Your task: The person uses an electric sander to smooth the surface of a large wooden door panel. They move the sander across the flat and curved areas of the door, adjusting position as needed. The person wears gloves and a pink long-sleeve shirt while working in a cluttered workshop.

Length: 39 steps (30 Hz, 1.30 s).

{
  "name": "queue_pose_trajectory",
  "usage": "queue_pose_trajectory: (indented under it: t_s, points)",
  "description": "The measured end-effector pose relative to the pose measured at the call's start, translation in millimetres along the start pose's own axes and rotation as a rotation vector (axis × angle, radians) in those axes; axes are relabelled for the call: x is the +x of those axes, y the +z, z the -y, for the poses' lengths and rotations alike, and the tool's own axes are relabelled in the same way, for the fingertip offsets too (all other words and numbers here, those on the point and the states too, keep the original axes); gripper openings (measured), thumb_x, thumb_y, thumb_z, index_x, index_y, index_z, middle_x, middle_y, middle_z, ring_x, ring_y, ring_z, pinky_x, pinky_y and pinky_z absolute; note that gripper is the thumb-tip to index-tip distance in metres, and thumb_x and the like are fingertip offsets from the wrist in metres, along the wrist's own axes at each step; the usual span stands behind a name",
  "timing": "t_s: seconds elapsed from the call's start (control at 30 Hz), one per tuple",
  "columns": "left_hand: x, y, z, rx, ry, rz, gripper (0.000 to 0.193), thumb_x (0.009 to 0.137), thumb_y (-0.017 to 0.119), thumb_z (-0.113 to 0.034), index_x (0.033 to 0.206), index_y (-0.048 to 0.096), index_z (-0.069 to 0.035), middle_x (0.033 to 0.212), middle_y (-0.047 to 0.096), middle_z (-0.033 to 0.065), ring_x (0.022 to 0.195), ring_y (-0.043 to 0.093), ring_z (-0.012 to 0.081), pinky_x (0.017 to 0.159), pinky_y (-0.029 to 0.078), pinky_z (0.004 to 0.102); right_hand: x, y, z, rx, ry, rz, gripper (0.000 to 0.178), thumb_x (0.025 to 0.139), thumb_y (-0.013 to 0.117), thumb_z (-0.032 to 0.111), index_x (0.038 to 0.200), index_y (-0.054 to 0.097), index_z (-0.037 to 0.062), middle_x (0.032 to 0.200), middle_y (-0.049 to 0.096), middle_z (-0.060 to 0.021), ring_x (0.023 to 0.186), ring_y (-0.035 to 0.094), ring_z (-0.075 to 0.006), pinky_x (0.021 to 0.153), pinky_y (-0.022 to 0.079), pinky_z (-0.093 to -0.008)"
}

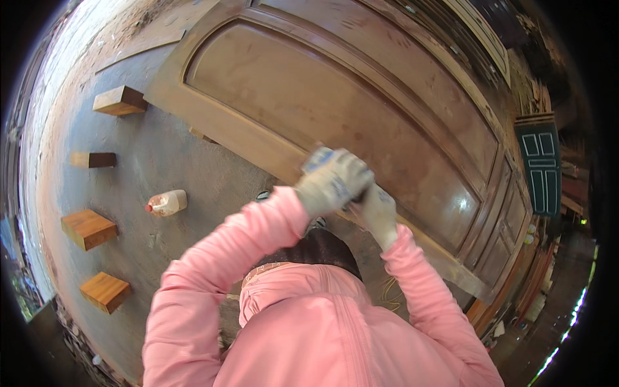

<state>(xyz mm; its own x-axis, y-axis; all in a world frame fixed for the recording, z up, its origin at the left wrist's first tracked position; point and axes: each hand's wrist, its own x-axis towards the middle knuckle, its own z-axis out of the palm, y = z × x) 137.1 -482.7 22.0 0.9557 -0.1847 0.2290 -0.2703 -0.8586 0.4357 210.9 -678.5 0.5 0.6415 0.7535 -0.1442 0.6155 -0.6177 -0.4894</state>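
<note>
A large brown wooden door panel [277, 84] with raised, arched mouldings lies in front of me. My left hand [334, 180], in a pale work glove with blue markings, is held over the panel's near edge. Its fingers are curled and slightly blurred, and what they close on is hidden. Close against it on the right is my right hand [379, 211], also gloved, with its fingers bent in toward the left hand. Whatever lies between the two hands does not show clearly. Pink sleeves cover both forearms.
On the grey floor to the left stand several wooden blocks [89, 229] and a whitish plastic bottle [169, 202] with a red cap. A small dark green panelled door [540, 164] stands at the far right, near stacked timber [535, 277].
</note>
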Motion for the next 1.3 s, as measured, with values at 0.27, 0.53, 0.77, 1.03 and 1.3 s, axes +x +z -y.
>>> queue_pose_trajectory:
  t_s: [0.27,0.53,0.77,1.03,1.3]
  points:
    - [-109.0,-148.0,172.7,0.174,-0.239,0.319,0.093,0.066,0.098,-0.036,0.145,0.059,-0.005,0.158,0.055,0.0213,0.139,0.060,0.0405,0.118,0.050,0.0486,151.3,96.7,196.8,0.015,-0.203,-0.081,0.023,0.101,0.066,0.026,0.107,0.063,0.0040,0.077,0.077,-0.0104,0.066,0.077,-0.0318,0.058,0.060,-0.0480]
    - [-75.2,-122.1,149.0,0.182,-0.046,0.483,0.086,0.063,0.097,-0.036,0.137,0.063,-0.008,0.145,0.065,0.0163,0.129,0.067,0.0382,0.108,0.055,0.0489,112.7,91.2,157.1,0.119,-0.115,-0.014,0.026,0.096,0.069,0.022,0.116,0.066,0.0057,0.109,0.080,-0.0123,0.102,0.080,-0.0273,0.079,0.061,-0.0431]
    - [35.9,-15.6,-20.8,0.068,0.155,0.431,0.078,0.069,0.093,-0.039,0.135,0.064,-0.009,0.134,0.070,0.0134,0.119,0.071,0.0361,0.104,0.057,0.0490,-39.0,2.3,1.7,-0.077,0.025,-0.142,0.022,0.093,0.067,0.019,0.111,0.065,0.0070,0.091,0.079,-0.0087,0.081,0.080,-0.0258,0.066,0.060,-0.0415]
    - [131.7,138.3,-208.7,-0.114,0.263,0.245,0.060,0.076,0.087,-0.038,0.127,0.065,-0.014,0.121,0.071,0.0087,0.114,0.071,0.0327,0.101,0.056,0.0482,-207.7,-96.8,-190.4,-0.070,0.003,-0.332,0.034,0.082,0.083,0.028,0.107,0.065,0.0128,0.083,0.074,-0.0073,0.075,0.076,-0.0316,0.065,0.058,-0.0449]
    - [186.0,198.1,-292.3,-0.130,0.327,0.331,0.054,0.077,0.085,-0.038,0.120,0.064,-0.014,0.111,0.068,0.0084,0.107,0.071,0.0312,0.098,0.055,0.0472,-264.1,-137.0,-243.4,-0.130,0.304,-0.155,0.031,0.086,0.083,0.030,0.106,0.069,0.0133,0.087,0.077,-0.0098,0.082,0.076,-0.0340,0.071,0.059,-0.0477]
